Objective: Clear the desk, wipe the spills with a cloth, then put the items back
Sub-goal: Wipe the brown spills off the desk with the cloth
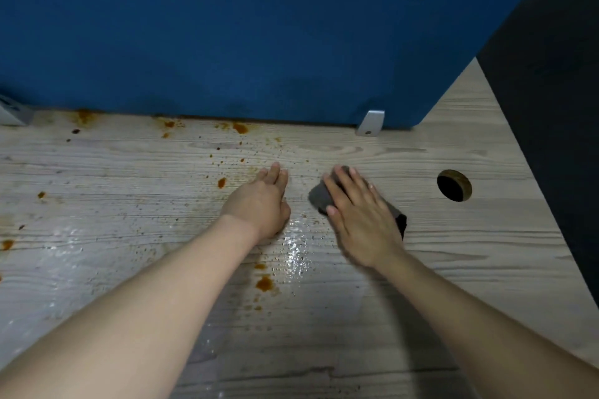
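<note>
I see R hand (359, 217) flat, fingers straight, pressing grey cloth (321, 197) on bench (470, 246), cloth's long axis running diagonally toward cable hole (454, 185). L hand (262, 204) relaxed, resting just left of cloth, holding nothing.

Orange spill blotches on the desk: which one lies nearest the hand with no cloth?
The small blotch just left of the left hand's fingers; the others sit along the blue partition or nearer the person.

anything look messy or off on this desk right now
Yes. Orange-brown spills and specks dot the desk, thickest along the blue partition, with a wet sheen near the left hand. The right hand presses a grey cloth flat.
</note>
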A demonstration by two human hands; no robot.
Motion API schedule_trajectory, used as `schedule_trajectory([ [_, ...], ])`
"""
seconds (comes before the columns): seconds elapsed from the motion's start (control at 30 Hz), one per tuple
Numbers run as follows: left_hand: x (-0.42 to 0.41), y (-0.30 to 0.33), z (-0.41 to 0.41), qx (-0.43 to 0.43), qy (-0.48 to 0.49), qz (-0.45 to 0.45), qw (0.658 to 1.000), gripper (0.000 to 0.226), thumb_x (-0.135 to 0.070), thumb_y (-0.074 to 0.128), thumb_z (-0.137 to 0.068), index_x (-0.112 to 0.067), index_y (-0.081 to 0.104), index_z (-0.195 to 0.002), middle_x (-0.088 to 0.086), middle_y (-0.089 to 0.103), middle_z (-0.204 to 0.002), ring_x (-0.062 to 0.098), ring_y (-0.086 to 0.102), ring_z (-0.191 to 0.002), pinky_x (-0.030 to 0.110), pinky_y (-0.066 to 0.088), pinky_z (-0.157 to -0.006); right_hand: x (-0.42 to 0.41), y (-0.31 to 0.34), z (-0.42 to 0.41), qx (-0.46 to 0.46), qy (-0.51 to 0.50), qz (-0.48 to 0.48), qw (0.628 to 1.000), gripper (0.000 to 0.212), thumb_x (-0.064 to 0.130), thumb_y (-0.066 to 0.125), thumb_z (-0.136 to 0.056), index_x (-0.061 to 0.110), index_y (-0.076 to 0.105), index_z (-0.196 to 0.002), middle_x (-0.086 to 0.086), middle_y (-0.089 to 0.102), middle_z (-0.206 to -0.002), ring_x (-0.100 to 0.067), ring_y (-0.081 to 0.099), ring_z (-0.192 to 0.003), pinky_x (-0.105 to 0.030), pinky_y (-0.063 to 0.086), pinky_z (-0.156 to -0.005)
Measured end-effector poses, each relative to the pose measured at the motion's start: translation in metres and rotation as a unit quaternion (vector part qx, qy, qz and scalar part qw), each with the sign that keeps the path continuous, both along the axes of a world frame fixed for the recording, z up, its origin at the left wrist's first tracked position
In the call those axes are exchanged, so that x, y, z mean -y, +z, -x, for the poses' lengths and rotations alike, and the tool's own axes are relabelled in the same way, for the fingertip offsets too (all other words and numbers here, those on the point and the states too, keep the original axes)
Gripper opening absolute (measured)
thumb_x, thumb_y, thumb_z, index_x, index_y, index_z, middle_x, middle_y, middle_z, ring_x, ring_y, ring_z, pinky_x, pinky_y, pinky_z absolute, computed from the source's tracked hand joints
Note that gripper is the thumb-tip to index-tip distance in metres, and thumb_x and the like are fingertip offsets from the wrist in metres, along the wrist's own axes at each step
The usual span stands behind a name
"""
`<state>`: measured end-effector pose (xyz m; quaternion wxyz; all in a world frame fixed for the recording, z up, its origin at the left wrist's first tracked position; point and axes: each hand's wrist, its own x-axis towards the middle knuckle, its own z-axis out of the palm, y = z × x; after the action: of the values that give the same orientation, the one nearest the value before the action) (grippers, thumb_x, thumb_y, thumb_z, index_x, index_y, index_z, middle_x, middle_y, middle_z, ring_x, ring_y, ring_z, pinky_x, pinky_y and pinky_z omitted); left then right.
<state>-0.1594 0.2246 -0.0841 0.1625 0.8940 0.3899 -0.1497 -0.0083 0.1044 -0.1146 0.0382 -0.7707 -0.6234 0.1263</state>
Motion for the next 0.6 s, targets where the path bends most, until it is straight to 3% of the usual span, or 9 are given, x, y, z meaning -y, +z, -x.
schedule_trajectory([
  [0.1, -0.001, 0.000, 0.000, 0.004, 0.002, 0.006, 1.000, 0.064, -0.028, 0.034, -0.099, -0.015, 0.002, -0.152, 0.003, -0.005, -0.160, 0.019, 0.005, -0.147, 0.031, 0.017, -0.116, -0.004, -0.001, -0.009, 0.012, 0.012, 0.008, 1.000, 0.061, 0.048, -0.002, -0.093, 0.029, -0.004, -0.150, 0.010, -0.010, -0.158, -0.004, -0.020, -0.139, -0.029, -0.010, -0.112],
  [0.3, 0.000, 0.001, 0.001, 0.007, -0.002, -0.003, 1.000, 0.063, -0.029, 0.033, -0.099, -0.015, 0.002, -0.152, 0.003, -0.005, -0.159, 0.018, 0.005, -0.147, 0.030, 0.016, -0.115, -0.060, -0.003, -0.030, 0.028, -0.056, -0.009, 0.998, 0.053, 0.038, 0.014, -0.102, 0.023, 0.003, -0.152, 0.004, -0.002, -0.160, -0.012, -0.007, -0.146, -0.032, -0.003, -0.116],
  [0.4, 0.001, 0.000, 0.001, 0.011, -0.004, -0.002, 1.000, 0.063, -0.029, 0.032, -0.099, -0.014, 0.002, -0.152, 0.004, -0.005, -0.159, 0.019, 0.005, -0.147, 0.030, 0.016, -0.116, -0.049, 0.000, -0.015, 0.007, -0.067, -0.017, 0.998, 0.056, 0.037, 0.017, -0.102, 0.017, 0.000, -0.152, 0.001, -0.004, -0.160, -0.013, -0.006, -0.146, -0.031, -0.004, -0.117],
  [0.6, -0.003, 0.000, 0.002, 0.014, -0.008, 0.009, 1.000, 0.062, -0.029, 0.032, -0.100, -0.015, 0.001, -0.152, 0.003, -0.007, -0.159, 0.018, 0.004, -0.147, 0.030, 0.016, -0.116, -0.028, 0.001, 0.001, -0.024, -0.024, -0.029, 0.999, 0.061, 0.043, 0.015, -0.096, 0.010, 0.025, -0.146, -0.007, 0.012, -0.156, -0.024, 0.021, -0.142, -0.038, 0.017, -0.117],
])
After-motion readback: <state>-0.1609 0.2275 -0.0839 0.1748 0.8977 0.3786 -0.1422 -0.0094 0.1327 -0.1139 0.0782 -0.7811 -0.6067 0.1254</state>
